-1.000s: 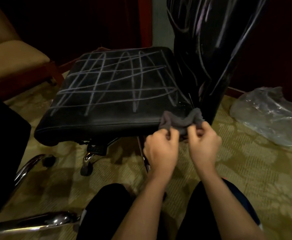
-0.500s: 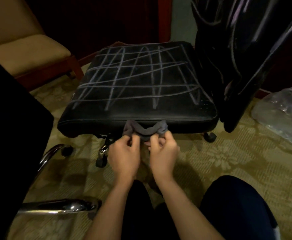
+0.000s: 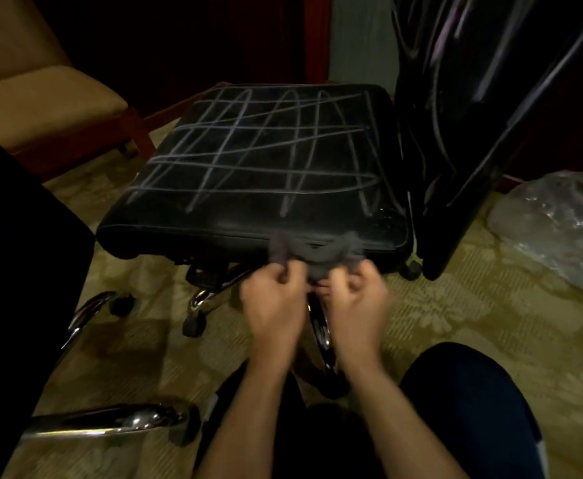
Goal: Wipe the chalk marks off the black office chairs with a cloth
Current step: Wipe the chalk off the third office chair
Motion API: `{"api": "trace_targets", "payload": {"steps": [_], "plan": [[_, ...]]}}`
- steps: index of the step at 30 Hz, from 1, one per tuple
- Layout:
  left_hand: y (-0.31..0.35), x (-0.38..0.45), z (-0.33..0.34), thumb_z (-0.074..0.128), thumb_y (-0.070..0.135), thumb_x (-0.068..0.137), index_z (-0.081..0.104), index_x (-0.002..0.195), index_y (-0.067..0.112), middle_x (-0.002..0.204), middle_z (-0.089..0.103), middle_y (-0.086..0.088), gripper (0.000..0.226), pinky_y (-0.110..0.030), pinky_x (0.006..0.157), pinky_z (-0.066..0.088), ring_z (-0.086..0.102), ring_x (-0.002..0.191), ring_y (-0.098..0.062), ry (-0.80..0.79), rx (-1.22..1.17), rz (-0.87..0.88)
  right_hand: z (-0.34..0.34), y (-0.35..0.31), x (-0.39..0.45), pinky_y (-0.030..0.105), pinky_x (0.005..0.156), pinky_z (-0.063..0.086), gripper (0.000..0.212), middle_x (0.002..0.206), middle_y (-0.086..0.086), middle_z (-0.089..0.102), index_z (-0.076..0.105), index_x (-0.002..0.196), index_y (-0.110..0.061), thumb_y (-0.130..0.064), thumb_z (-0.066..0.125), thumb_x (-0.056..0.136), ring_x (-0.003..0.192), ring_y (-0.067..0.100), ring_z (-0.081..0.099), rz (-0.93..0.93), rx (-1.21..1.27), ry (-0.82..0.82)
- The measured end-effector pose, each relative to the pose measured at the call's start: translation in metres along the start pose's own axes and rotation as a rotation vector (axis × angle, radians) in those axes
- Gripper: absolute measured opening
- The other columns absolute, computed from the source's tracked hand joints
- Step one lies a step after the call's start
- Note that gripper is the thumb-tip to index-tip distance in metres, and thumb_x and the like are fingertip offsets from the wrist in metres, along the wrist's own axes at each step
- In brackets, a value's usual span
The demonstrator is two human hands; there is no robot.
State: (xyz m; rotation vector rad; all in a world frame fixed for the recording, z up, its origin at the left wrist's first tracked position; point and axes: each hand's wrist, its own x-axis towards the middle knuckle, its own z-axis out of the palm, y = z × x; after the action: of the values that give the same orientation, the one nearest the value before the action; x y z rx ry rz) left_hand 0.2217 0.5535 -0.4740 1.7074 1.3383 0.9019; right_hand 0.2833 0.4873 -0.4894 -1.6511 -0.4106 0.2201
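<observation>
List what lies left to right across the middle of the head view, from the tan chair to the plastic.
Tan upholstered chair → chalk-marked black seat → black chair back → crumpled clear plastic bag.

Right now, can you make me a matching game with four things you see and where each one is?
Things:
1. cloth
2. chalk marks
3. plastic bag
4. tan chair

Places:
A. on the floor at the far right
B. at the back left
C. bunched in both hands, at the seat's front edge
D. criss-crossed over the black seat

Pairs: 1-C, 2-D, 3-A, 4-B
</observation>
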Motion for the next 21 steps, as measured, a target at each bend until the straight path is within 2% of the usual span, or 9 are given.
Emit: {"api": "trace_targets", "payload": {"steps": [3, 5, 8, 13, 17, 19, 21], "plan": [[0.020, -0.024, 0.031, 0.041, 0.057, 0.080, 0.067, 0.060, 0.016, 0.059, 0.067, 0.004, 0.052, -0.040, 0.069, 0.052, 0.064, 0.066, -0.018, -0.140, 0.025, 0.083, -0.049, 0.000, 0.020, 0.052, 0.064, 0.059, 0.016, 0.064, 0.002, 0.068, 0.060, 0.076, -0.019, -0.025, 0.060, 0.091, 0.063, 0.016, 0.069, 0.005, -0.035, 0.072], [0.023, -0.024, 0.034, 0.049, 0.052, 0.085, 0.065, 0.058, 0.016, 0.057, 0.065, 0.005, 0.048, -0.040, 0.066, 0.052, 0.061, 0.062, -0.015, -0.140, 0.040, 0.100, -0.052, -0.003, 0.026, 0.049, 0.065, 0.061, 0.017, 0.063, 0.002, 0.069, 0.060, 0.076, -0.017, -0.015, 0.060, 0.093, 0.063, 0.014, 0.070, 0.007, -0.031, 0.067], [0.019, -0.016, 0.021, 0.056, 0.044, 0.092, 0.061, 0.057, 0.018, 0.058, 0.060, 0.006, 0.043, -0.035, 0.065, 0.043, 0.056, 0.067, -0.015, -0.095, 0.144, 0.099, -0.036, -0.005, 0.025, 0.046, 0.064, 0.061, 0.014, 0.066, 0.003, 0.071, 0.061, 0.081, -0.014, -0.012, 0.059, 0.094, 0.063, 0.015, 0.072, -0.001, -0.010, 0.004], [0.001, -0.004, 0.004, 0.057, 0.042, 0.092, 0.060, 0.059, 0.020, 0.059, 0.054, 0.004, 0.040, -0.031, 0.063, 0.031, 0.054, 0.068, -0.021, 0.011, 0.203, 0.087, -0.014, -0.001, 0.014, 0.048, 0.062, 0.061, 0.011, 0.066, 0.001, 0.072, 0.063, 0.082, -0.018, -0.017, 0.060, 0.093, 0.059, 0.014, 0.071, -0.008, -0.049, -0.099], [-0.010, 0.001, -0.012, 0.059, 0.033, 0.094, 0.054, 0.054, 0.019, 0.054, 0.052, 0.002, 0.042, -0.031, 0.062, 0.030, 0.060, 0.068, -0.034, 0.087, 0.107, 0.060, 0.003, -0.006, -0.001, 0.050, 0.063, 0.059, 0.023, 0.063, 0.000, 0.069, 0.059, 0.079, -0.020, -0.042, 0.054, 0.081, 0.058, 0.017, 0.069, -0.011, -0.077, -0.187], [-0.005, -0.008, -0.012, 0.054, 0.039, 0.089, 0.048, 0.048, 0.017, 0.048, 0.051, 0.003, 0.047, -0.035, 0.058, 0.035, 0.058, 0.062, -0.034, 0.063, 0.014, 0.087, -0.006, -0.013, -0.016, 0.050, 0.059, 0.057, 0.023, 0.061, 0.002, 0.067, 0.056, 0.080, -0.020, -0.043, 0.054, 0.083, 0.056, 0.021, 0.067, -0.085, -0.058, -0.127], [0.009, -0.029, -0.001, 0.053, 0.046, 0.084, 0.055, 0.049, 0.013, 0.047, 0.055, 0.001, 0.048, -0.036, 0.054, 0.044, 0.058, 0.054, -0.025, -0.008, -0.070, 0.148, -0.036, -0.019, -0.027, 0.048, 0.055, 0.055, 0.022, 0.061, 0.002, 0.065, 0.056, 0.077, -0.018, -0.038, 0.057, 0.086, 0.055, 0.021, 0.065, -0.144, -0.004, 0.034]]}}
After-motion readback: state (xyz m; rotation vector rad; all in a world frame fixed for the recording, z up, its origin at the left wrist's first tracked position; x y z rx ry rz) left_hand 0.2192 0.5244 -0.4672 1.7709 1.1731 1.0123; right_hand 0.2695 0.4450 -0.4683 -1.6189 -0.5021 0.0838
